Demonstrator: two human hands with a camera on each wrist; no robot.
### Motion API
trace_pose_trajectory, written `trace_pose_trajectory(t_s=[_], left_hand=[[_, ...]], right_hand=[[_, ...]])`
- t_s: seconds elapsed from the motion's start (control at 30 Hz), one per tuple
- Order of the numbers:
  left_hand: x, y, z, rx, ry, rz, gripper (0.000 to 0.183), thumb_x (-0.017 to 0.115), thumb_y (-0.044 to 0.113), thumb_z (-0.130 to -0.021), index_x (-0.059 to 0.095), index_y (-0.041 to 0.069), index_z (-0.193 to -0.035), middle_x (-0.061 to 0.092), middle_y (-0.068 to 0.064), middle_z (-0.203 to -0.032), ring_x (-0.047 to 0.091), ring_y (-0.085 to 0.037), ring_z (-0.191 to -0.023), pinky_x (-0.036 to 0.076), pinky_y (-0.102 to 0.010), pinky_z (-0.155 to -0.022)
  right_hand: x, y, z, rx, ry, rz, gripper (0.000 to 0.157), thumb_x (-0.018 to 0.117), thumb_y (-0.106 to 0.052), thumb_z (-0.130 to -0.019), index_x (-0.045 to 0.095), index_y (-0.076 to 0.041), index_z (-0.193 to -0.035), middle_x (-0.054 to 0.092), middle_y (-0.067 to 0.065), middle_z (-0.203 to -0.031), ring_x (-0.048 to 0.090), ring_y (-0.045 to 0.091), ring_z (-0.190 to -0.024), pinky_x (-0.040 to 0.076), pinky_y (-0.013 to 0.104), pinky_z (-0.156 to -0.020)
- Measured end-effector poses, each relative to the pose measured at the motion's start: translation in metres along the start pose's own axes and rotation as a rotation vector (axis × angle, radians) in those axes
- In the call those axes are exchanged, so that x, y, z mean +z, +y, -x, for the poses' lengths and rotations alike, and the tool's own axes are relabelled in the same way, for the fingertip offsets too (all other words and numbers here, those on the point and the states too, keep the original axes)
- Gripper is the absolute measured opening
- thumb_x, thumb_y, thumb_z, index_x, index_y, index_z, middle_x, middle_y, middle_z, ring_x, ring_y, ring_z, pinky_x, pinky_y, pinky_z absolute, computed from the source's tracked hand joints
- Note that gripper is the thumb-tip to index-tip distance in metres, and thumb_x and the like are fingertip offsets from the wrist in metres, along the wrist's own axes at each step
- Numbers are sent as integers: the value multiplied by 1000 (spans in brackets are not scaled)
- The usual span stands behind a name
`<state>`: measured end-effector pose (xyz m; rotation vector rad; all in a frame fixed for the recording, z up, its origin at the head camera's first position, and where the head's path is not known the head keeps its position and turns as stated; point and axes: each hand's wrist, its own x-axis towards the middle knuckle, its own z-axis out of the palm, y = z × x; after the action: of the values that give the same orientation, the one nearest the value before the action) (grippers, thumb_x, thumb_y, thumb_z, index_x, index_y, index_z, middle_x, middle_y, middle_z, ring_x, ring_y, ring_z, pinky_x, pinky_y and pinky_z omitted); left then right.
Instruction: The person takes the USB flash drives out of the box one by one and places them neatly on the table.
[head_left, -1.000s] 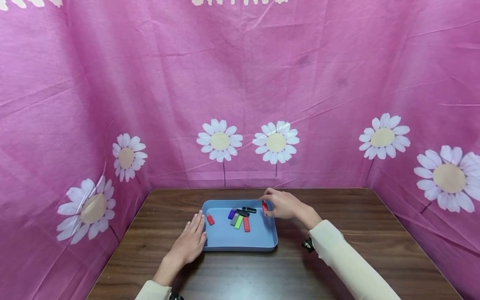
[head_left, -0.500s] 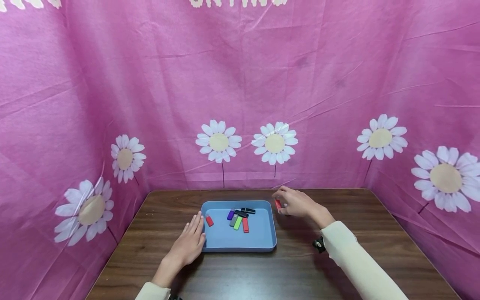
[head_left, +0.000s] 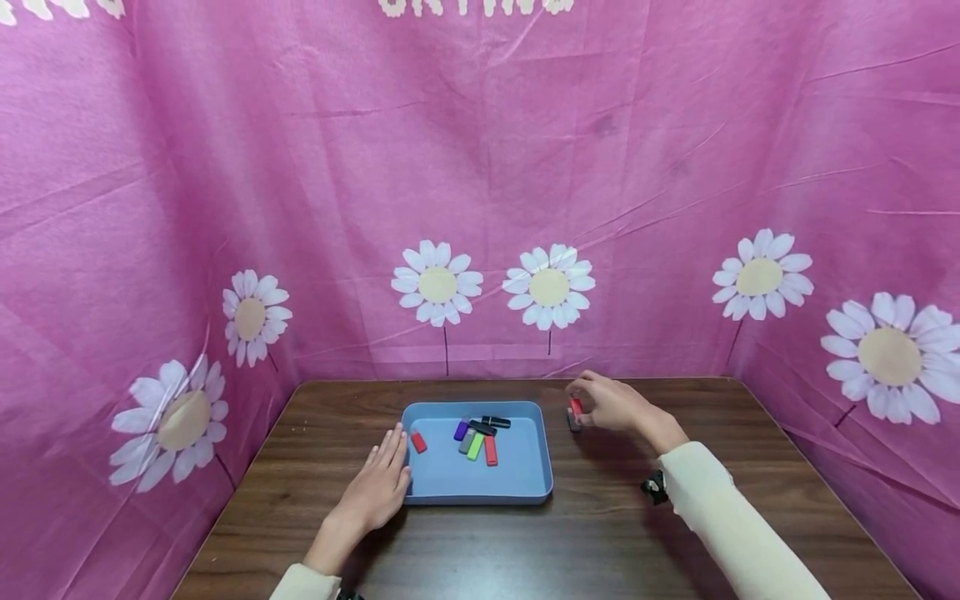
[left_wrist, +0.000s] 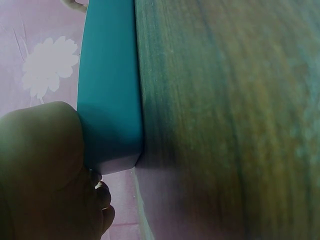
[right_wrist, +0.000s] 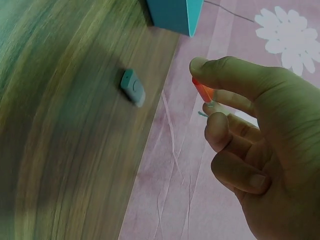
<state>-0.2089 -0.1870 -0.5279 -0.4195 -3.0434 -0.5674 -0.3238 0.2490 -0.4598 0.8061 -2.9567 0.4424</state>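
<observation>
My right hand [head_left: 618, 410] pinches a red USB stick [right_wrist: 201, 91] between thumb and fingers, to the right of the blue tray [head_left: 450, 490]. Close under it on the table lies a grey USB stick [right_wrist: 132, 89]. Flat along the tray's left rim rests my left hand [head_left: 373, 487], fingers straight. Inside the tray, a short red stick [head_left: 418, 442] lies near those fingers. A cluster at its middle holds a purple stick [head_left: 461, 430], a grey one [head_left: 467, 440], a green one [head_left: 476, 447], a red one [head_left: 491, 451] and black ones [head_left: 496, 422].
The tray stands on a dark wooden table [head_left: 480, 550]. A pink cloth [head_left: 480, 167] printed with white daisies hangs behind the table and along both sides.
My right hand has carried the red USB stick rightward, from over the tray's right rim to above the table beside it. The left hand stays on the tray rim.
</observation>
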Motion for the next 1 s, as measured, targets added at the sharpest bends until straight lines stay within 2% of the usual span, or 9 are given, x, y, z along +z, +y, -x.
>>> trace_pose_trajectory(t_s=[0.23, 0.5, 0.67, 1.0], left_hand=[[-1, 0, 1, 5, 5, 4, 60, 45, 21, -113, 30, -8, -164, 21, -23, -177, 22, -42, -164, 24, -60, -132], [-1, 0, 2, 1, 3, 5, 60, 45, 21, -114, 30, -8, -164, 21, -23, -177, 22, -42, -164, 24, -60, -133], [-1, 0, 1, 3, 4, 6, 60, 45, 21, -113, 30, -8, -164, 21, -23, -177, 22, -43, -164, 24, -61, -132], [0, -2, -1, 11, 13, -5, 62, 44, 23, -113, 30, -8, -164, 21, -23, -176, 23, -44, -163, 25, -61, -131]], right_hand=[[-1, 6, 4, 13, 5, 0, 50, 88, -18, -83, 72, -7, -130, 67, 8, -127, 69, 25, -100, 60, 55, -92], [0, 15, 8, 29, -4, 11, 49, 88, -19, -84, 73, -7, -130, 67, 9, -127, 66, 22, -95, 59, 52, -89], [1, 20, 11, 39, -8, 2, 51, 88, -19, -86, 72, -5, -132, 67, 10, -128, 68, 25, -100, 59, 54, -92], [4, 35, 12, 55, -24, -10, 52, 88, -20, -86, 71, -4, -132, 66, 12, -128, 69, 26, -100, 59, 56, -93]])
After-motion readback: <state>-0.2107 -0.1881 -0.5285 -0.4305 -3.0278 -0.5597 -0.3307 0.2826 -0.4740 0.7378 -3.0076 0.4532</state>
